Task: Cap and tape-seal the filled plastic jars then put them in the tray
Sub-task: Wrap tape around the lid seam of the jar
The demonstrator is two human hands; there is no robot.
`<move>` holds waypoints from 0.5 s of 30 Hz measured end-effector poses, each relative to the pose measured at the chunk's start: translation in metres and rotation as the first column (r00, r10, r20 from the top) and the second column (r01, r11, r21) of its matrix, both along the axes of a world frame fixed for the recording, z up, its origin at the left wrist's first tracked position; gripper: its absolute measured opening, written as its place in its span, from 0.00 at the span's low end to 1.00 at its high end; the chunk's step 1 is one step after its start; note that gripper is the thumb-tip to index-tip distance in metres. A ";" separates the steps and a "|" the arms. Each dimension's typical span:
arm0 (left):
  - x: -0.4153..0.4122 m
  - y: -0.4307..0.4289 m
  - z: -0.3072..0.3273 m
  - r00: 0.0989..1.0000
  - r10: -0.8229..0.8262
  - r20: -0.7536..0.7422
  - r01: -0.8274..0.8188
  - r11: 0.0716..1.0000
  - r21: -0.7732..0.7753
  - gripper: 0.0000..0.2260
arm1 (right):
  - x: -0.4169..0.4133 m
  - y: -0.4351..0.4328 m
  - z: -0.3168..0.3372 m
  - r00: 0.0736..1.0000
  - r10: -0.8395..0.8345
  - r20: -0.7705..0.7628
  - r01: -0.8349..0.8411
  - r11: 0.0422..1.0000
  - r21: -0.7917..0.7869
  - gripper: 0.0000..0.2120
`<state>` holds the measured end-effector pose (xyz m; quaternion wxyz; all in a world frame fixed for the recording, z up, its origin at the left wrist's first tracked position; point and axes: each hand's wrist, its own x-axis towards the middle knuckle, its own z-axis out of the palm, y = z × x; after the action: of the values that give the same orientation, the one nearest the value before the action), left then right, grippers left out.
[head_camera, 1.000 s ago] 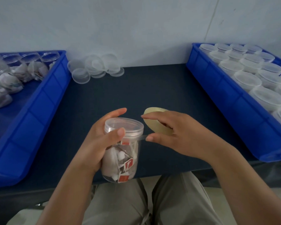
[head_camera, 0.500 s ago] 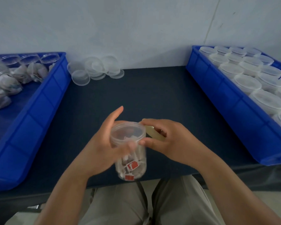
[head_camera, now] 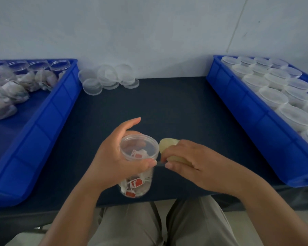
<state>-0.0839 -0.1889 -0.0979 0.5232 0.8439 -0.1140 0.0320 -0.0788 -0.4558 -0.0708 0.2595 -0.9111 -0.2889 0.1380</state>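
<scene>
While the left hand (head_camera: 112, 157) wraps its grip round a clear, round plastic jar (head_camera: 136, 185), thumb laid across the front just under the lid and forefinger lifted off behind it, the right hand (head_camera: 194, 163) closes its grip on a pale yellowish roll of tape (head_camera: 167, 145) just right of the jar. A short clear strip of tape (head_camera: 160, 164) spans the small gap between the two thumb tips, level with the lid's rim.

The jar sits at the near edge of a matt, dark navy table (head_camera: 167, 107), tipped so that its translucent round lid (head_camera: 139, 146) faces the camera. I cannot tell whether its base touches the surface. White sachets with red-and-white tags fill it.

Beyond the jar, against a pale, matt wall (head_camera: 149, 32), lies a loose heap of clear round lids (head_camera: 107, 77), some overlapping. Left of the jar stands a glossy blue plastic tray (head_camera: 48, 118) with ribbed walls, and at its far end are open jars (head_camera: 39, 71) stuffed with the same white sachets. Right of the jar, well apart, a second blue plastic tray (head_camera: 238, 110) holds close rows of capped jars (head_camera: 274, 96) with frosted lids. Below the jar, under the table edge, the person's light grey trousers (head_camera: 132, 226) show.
</scene>
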 end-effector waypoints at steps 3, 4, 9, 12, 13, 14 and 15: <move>0.000 -0.003 -0.004 0.997 -0.070 -0.010 0.070 0.997 -0.011 0.41 | 0.001 0.001 -0.003 0.999 -0.006 0.047 0.004 0.999 0.046 0.15; 0.000 -0.004 -0.005 0.997 -0.073 -0.009 0.073 0.997 -0.003 0.39 | 0.000 0.002 -0.005 0.997 -0.035 0.075 0.032 0.999 0.041 0.16; 0.000 -0.007 -0.010 1.000 -0.006 0.012 0.004 0.990 0.139 0.31 | -0.009 0.014 -0.018 0.942 -0.163 0.295 0.200 0.975 -0.099 0.18; 0.003 -0.009 -0.011 0.999 0.023 0.040 -0.030 0.983 0.183 0.27 | -0.010 0.023 -0.023 0.892 -0.232 0.388 0.294 0.949 -0.109 0.17; 0.004 -0.010 -0.010 0.997 0.036 0.067 -0.049 0.976 0.211 0.27 | -0.010 0.026 -0.024 0.879 -0.255 0.403 0.320 0.942 -0.103 0.15; 0.005 -0.010 -0.009 0.994 0.049 0.100 -0.072 0.967 0.243 0.28 | -0.009 0.029 -0.025 0.868 -0.274 0.415 0.342 0.935 -0.097 0.14; 0.007 -0.009 -0.008 0.990 0.060 0.131 -0.094 0.958 0.271 0.28 | -0.007 0.032 -0.026 0.857 -0.288 0.428 0.360 0.928 -0.097 0.12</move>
<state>-0.0773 -0.1984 -0.1058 0.3910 0.9089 -0.1157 0.0873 -0.0857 -0.4238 -0.0969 0.1326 -0.9744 -0.1652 -0.0756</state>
